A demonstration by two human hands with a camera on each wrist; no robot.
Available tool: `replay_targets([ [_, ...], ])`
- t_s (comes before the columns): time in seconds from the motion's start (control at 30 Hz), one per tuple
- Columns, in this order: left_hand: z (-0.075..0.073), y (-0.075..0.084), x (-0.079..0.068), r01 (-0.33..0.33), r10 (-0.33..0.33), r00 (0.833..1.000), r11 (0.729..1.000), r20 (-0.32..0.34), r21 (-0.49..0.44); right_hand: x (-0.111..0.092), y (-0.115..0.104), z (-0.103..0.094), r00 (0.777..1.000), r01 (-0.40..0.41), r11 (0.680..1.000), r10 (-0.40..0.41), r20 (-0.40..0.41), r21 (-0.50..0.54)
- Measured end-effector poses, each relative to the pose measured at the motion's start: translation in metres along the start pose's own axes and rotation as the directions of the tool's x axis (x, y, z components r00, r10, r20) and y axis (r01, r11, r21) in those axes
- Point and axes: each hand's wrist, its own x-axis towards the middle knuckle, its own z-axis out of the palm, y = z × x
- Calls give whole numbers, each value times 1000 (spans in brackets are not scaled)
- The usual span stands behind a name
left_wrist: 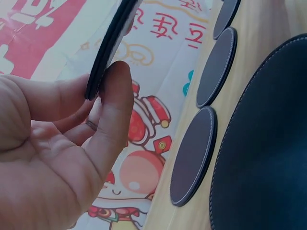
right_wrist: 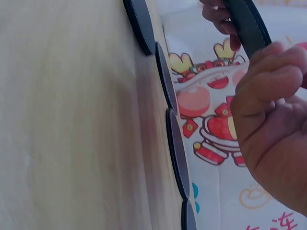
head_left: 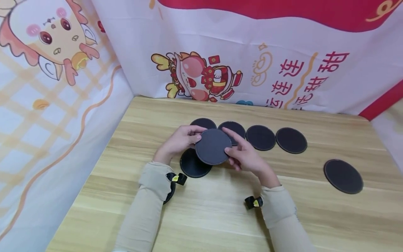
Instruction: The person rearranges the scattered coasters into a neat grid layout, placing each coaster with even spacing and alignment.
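Observation:
Between both hands a round black coaster (head_left: 213, 147) with a stitched rim is held up over the wooden table. My left hand (head_left: 182, 140) pinches its left edge between thumb and fingers, as the left wrist view also shows, where the coaster (left_wrist: 109, 50) appears edge-on. At the opposite edge, my right hand (head_left: 247, 156) grips it, thumb on the near face and index finger along the upper rim. Another coaster (head_left: 193, 166), with a shiny dark face, lies just below the left hand and is partly covered by the held one.
Several coasters form a row along the back, including ones at the middle (head_left: 260, 138) and right end (head_left: 291, 140). A separate coaster (head_left: 343, 176) lies at the far right. Another (head_left: 170, 194) is mostly hidden under the left forearm. A printed cloth (head_left: 126, 35) hangs behind the table (head_left: 214, 217).

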Motion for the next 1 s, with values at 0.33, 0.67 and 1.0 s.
replay_targets([
  [0.33, 16, 3, 3, -9, 9, 999, 1000, 52, -13, -7, -3, -21, 996, 67, 997, -65, -60, 32],
  [0.67, 29, -2, 6, 17, -21, 997, 998, 75, 59, -10, 0, -25, 996, -61, 998, 61, -58, 15],
  [1.0, 49, -2, 11, 89, -105, 993, 970, 60, 228, -20, 6, -39, 985, -165, 984, 161, -67, -69],
])
